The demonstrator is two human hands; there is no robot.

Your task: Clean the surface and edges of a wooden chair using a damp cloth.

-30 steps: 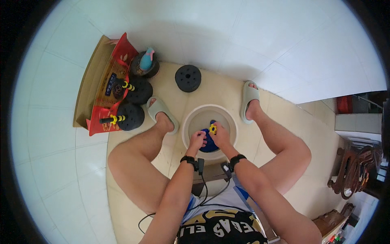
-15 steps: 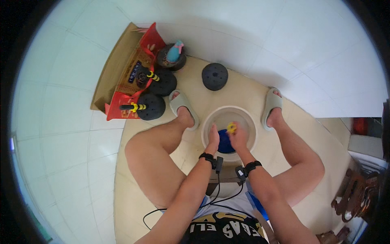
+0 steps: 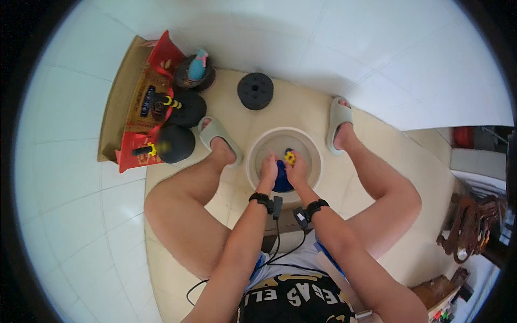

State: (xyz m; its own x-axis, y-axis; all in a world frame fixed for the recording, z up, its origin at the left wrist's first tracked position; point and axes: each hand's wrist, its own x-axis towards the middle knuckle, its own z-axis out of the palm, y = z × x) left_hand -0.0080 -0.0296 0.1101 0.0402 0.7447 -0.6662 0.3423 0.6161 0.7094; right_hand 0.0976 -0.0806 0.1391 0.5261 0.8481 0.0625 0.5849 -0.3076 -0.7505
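Observation:
Both my hands are inside a pale round basin [image 3: 318, 185] on the floor between my legs. My right hand [image 3: 297, 171] is closed around a yellow star-shaped collar [image 3: 290, 158]; a small dark piece shows just beyond it. Beside it my left hand [image 3: 269, 169] is closed on a blue cloth [image 3: 281, 183], which bunches between the two hands. The left fingertips are partly hidden. Each wrist wears a black band with a small cabled box.
Left of the basin, black weight plates [image 3: 176, 144] and bars with yellow collars [image 3: 172, 102] stand against a red-and-brown carton [image 3: 137, 118]. A blue bottle [image 3: 197, 65] sits on another plate stack. A lone black plate [image 3: 255, 91] lies near the white wall. My slippered feet flank the basin.
My hands have come closer together over the blue cloth, and the yellow collar now sits nearer the left hand. The whole view has shifted, so surroundings appear further left.

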